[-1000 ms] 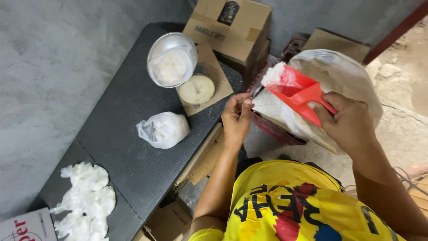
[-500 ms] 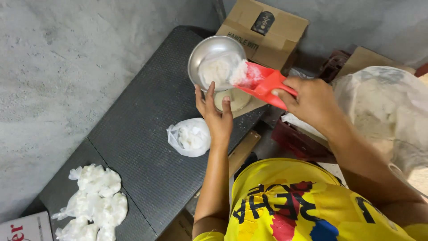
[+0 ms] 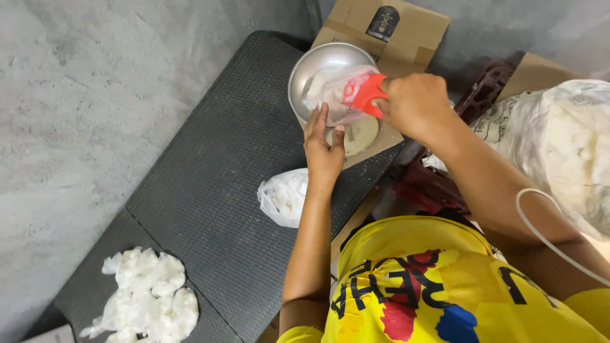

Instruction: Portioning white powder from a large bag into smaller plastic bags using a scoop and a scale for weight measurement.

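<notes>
Two hands work over a metal bowl (image 3: 318, 73) at the far end of the dark bench (image 3: 210, 190). The right hand (image 3: 416, 105) is closed around the handle of a red scoop (image 3: 367, 94), tipped down into a small clear plastic bag (image 3: 330, 95) that sits in the bowl and already holds some white powder. The left hand (image 3: 324, 149) is mostly open, fingers stretched up against the near side of the bag and the bowl's rim, steadying rather than gripping; whether it pinches the bag's edge cannot be told. The bowl appears to rest on a round pale dish (image 3: 359, 136) on a piece of cardboard (image 3: 381, 38).

Judged by how things lie, the work is part done: one filled bag (image 3: 286, 197) lies on the bench just beside the left forearm, and a pile of white bags (image 3: 149, 292) sits well apart at the near end. The bag in the bowl looks only partly filled and is open. To the right, off the bench, a large sack (image 3: 565, 140) is full of the same white stuff, so plenty seems left to portion.
</notes>
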